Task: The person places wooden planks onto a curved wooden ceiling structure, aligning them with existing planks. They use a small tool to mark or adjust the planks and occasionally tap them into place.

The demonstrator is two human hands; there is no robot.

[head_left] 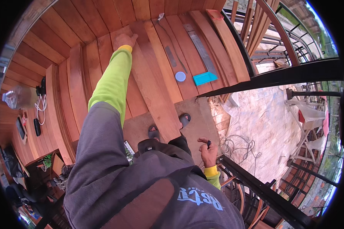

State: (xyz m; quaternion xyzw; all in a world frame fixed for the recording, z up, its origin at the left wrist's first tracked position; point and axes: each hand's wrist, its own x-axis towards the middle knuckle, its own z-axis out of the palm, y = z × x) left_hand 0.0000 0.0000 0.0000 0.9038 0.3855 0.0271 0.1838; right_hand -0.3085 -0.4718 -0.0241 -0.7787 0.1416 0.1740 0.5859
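Observation:
A long reddish wooden plank point(154, 91) lies lengthwise over the slatted wooden bench point(135, 105), its near end reaching toward my body. My left hand point(124, 41), in a green-and-yellow sleeve, grips the plank near its far end with bent fingers. Low on the right, my right hand point(207, 152) is raised beside my body, holding a small dark object point(209, 144) that I cannot make out clearly. To the plank's right lie a round blue lid point(180, 76), a teal plastic piece point(204, 78), a metal straightedge point(197, 44) and a short grey strip point(170, 56).
Stacked boards point(56, 110) line the left, beside a plastic jug point(19, 98), a white cable point(41, 105) and small tools. A black steel beam point(283, 72) crosses the right side. Below it are a pale sheet point(260, 129), coiled hoses point(237, 150) and a dark rail point(256, 187).

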